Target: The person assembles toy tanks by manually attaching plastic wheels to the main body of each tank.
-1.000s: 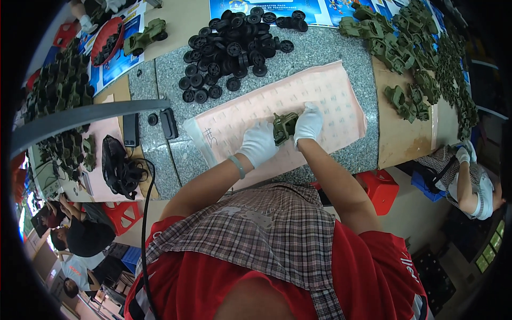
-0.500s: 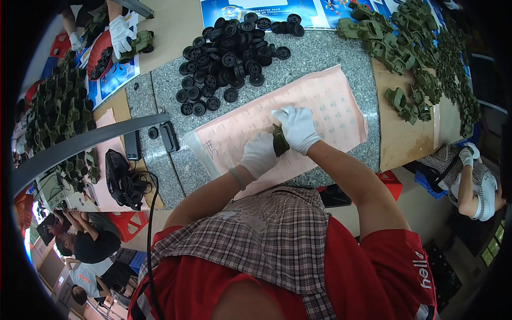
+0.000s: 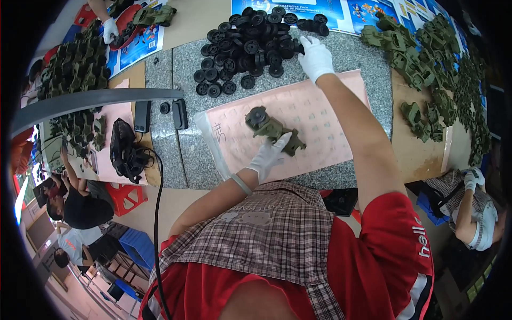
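My left hand [image 3: 270, 156], in a white glove, holds an olive-green plastic toy vehicle body [image 3: 271, 129] low over the pink sheet [image 3: 330, 120]. A black round wheel [image 3: 258, 115] shows at that body's far left end. My right hand [image 3: 316, 57], also gloved, has reached to the right edge of a heap of black toy wheels [image 3: 250, 47]. Its thumb and fingers close around a wheel there, which they partly cover.
More green vehicle parts [image 3: 424, 114] lie at the right, and rows of green bodies [image 3: 72, 80] at the left. A grey curved bar [image 3: 101, 100] crosses the left side near a black cable bundle [image 3: 125, 149]. A co-worker's gloved hand [image 3: 110, 31] is at the far left.
My right hand has left the green body and moved far to the wheel heap. The left hand keeps the body, now showing more fully with a wheel on top. The view has shifted slightly.
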Demonstrator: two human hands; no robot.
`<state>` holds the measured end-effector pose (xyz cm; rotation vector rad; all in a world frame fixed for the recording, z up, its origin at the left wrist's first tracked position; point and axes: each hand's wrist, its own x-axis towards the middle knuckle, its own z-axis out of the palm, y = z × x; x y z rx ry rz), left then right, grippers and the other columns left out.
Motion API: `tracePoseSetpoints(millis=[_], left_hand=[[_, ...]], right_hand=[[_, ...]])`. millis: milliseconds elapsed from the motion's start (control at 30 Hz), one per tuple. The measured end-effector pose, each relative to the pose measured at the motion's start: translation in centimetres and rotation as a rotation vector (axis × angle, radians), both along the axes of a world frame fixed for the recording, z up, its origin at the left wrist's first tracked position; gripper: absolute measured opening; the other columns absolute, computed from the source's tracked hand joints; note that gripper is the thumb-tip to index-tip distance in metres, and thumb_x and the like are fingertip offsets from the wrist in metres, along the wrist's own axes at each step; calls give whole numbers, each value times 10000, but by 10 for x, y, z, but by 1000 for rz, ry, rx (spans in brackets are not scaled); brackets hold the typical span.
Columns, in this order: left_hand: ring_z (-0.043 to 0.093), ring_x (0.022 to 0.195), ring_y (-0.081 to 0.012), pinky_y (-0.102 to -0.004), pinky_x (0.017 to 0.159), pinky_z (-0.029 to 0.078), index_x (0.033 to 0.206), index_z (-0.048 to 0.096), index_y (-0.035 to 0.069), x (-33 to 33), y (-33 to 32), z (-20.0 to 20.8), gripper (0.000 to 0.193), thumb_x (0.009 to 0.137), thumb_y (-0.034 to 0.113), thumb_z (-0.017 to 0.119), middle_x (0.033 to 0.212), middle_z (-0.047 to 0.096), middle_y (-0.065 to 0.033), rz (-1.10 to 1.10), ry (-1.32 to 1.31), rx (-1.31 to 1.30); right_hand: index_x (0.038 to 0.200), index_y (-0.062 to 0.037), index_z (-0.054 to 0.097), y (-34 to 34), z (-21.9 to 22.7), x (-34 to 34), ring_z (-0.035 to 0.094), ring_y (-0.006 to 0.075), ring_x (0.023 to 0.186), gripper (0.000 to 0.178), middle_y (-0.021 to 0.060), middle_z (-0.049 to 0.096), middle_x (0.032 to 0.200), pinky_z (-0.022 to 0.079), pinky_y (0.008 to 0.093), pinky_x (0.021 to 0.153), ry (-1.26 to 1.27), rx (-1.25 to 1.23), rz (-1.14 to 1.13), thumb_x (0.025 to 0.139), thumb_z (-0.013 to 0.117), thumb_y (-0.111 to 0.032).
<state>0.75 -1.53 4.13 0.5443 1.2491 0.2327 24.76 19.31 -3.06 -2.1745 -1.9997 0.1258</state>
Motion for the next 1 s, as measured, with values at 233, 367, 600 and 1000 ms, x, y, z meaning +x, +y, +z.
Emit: tracePoseSetpoints(millis=[233,367,600,1000], left_hand=[[608,1219,-308,-443,939,551,1436,547,84,-37,17,24,662,848,265,791,1364,587,-183,-833,361,783],[511,1358,-383,-493,1093,467,1437,543,137,-28,68,29,708,772,132,786,1439,546,-162,-745,600,1469],[264,1547,-370,-654,1208,267,1515,484,107,25,137,28,802,798,292,793,1637,347,-137,-1375,705,1468],[564,1127,-285,-434,821,491,1403,610,142,-20,51,-12,799,667,281,890,1205,567,-88,-1034,853,1596]], right_hand=[[1206,-61,684,9,5,22,700,380,1004,333,182,738,1078,555,488,904,169,21,20,1000,630,-317],[1139,-73,714,-56,15,41,704,406,963,284,190,748,1044,555,466,866,610,249,-96,1027,609,-312],[1099,-112,744,-191,12,60,713,327,998,258,152,744,1098,553,415,882,614,-206,-469,993,672,-335],[1378,-151,630,-232,0,81,662,344,1108,472,145,597,1324,536,421,997,357,-23,65,911,695,-166]])
